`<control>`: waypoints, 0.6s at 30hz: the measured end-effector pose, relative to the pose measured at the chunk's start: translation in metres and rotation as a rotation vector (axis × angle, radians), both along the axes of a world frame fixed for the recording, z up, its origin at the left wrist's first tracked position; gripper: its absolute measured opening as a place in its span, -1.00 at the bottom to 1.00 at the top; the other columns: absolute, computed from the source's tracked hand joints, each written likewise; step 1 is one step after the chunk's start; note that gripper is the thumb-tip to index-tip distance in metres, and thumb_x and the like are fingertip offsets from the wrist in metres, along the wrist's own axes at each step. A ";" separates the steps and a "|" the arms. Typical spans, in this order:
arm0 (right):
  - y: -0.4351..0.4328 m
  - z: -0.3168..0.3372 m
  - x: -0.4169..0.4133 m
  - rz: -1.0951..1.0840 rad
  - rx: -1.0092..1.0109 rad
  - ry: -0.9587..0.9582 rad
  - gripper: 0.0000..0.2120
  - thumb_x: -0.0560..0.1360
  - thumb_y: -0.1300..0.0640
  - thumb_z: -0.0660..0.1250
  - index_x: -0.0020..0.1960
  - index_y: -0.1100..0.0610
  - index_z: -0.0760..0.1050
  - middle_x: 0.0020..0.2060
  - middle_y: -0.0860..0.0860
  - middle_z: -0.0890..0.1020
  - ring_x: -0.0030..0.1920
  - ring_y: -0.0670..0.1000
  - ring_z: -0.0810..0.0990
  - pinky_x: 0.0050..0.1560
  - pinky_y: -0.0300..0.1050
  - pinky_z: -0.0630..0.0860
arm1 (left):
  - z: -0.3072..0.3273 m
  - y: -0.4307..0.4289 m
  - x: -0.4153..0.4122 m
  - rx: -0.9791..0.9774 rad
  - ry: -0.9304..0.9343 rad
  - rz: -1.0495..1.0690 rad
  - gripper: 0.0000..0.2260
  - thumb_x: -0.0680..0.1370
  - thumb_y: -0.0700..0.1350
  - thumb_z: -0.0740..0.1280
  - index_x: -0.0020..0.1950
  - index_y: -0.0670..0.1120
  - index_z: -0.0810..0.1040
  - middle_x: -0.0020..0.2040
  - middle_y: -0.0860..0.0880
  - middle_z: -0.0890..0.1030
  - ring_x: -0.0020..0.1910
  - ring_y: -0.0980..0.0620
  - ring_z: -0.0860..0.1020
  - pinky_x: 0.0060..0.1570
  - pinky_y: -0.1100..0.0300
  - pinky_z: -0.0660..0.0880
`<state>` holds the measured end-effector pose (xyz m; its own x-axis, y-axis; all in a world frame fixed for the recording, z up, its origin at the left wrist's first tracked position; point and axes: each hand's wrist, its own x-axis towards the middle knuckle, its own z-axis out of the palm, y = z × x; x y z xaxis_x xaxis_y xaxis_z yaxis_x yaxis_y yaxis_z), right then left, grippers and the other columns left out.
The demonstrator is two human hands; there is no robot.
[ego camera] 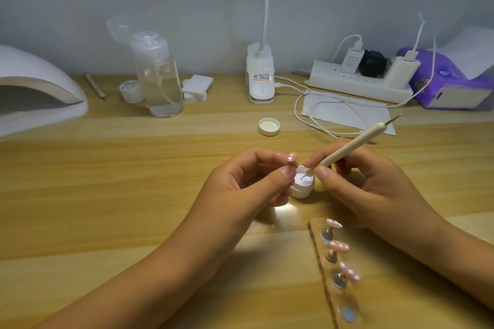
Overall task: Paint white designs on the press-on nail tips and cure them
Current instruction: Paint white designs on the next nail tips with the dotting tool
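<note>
My left hand (248, 181) pinches a pink nail tip (372, 157) on its small stand, held just left of a small white paint jar (302, 184). My right hand (369, 181) grips a cream dotting pen (355, 144) like a pencil, with its lower tip dipped in the jar's white paint. A clear holder strip (337, 275) lies near the front right, carrying three pink nail tips (339, 246) with white dots on metal pegs.
The white curing lamp (34, 93) stands at the far left. At the back are a pump bottle (159, 75), a small jar (131, 91), cotton pads (196, 87), a desk lamp base (260, 75), a power strip (361, 83) with cables and a purple tissue pack (451, 83). The jar's lid (269, 126) lies mid-table.
</note>
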<state>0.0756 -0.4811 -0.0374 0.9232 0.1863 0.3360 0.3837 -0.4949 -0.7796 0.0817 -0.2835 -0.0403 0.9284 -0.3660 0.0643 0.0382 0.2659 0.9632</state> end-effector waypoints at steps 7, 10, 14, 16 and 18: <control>-0.008 0.004 -0.001 -0.057 0.418 0.039 -0.85 0.39 0.00 0.51 -0.12 -0.06 0.56 -0.23 -0.11 0.60 -0.22 -0.13 0.50 -0.22 -0.36 0.44 | 0.000 0.000 -0.003 0.059 -0.062 -0.085 -0.90 0.43 -0.16 0.42 -0.12 0.02 0.68 -0.20 0.08 0.66 -0.25 0.19 0.58 -0.21 0.37 0.49; -0.013 0.003 -0.002 0.026 0.586 0.109 -0.79 0.31 0.02 0.52 -0.18 -0.04 0.50 -0.28 -0.06 0.52 -0.21 -0.06 0.46 -0.07 -0.18 0.44 | -0.001 -0.001 -0.005 0.134 -0.105 -0.135 -0.90 0.44 -0.15 0.44 -0.13 0.05 0.67 -0.20 0.11 0.66 -0.23 0.20 0.57 -0.18 0.38 0.49; -0.008 0.002 -0.004 0.145 0.724 0.190 -0.88 0.34 0.11 0.36 -0.28 0.02 0.41 -0.41 -0.05 0.44 -0.37 -0.08 0.40 0.02 -0.08 0.57 | -0.003 -0.002 -0.005 0.198 -0.130 -0.152 -0.92 0.43 -0.11 0.45 -0.14 0.08 0.67 -0.21 0.13 0.65 -0.22 0.22 0.56 -0.15 0.37 0.50; -0.004 0.004 -0.006 0.162 0.745 0.204 -0.85 0.37 0.11 0.35 -0.32 0.02 0.40 -0.47 -0.03 0.42 -0.44 -0.10 0.38 0.01 -0.03 0.59 | -0.003 -0.002 -0.004 0.201 -0.134 -0.158 -0.92 0.43 -0.11 0.45 -0.14 0.08 0.67 -0.21 0.13 0.66 -0.23 0.22 0.56 -0.16 0.37 0.50; -0.001 0.007 -0.007 0.168 0.777 0.232 -0.80 0.37 0.11 0.41 -0.35 0.03 0.40 -0.50 0.00 0.41 -0.46 -0.10 0.41 -0.04 -0.04 0.61 | -0.004 -0.002 -0.004 0.202 -0.136 -0.168 -0.92 0.43 -0.12 0.45 -0.14 0.06 0.67 -0.21 0.13 0.66 -0.23 0.21 0.56 -0.16 0.36 0.50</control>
<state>0.0687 -0.4821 -0.0307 0.9656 0.1210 0.2303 0.1918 0.2669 -0.9444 0.0774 -0.2856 -0.0438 0.8414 -0.5321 0.0945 -0.0681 0.0690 0.9953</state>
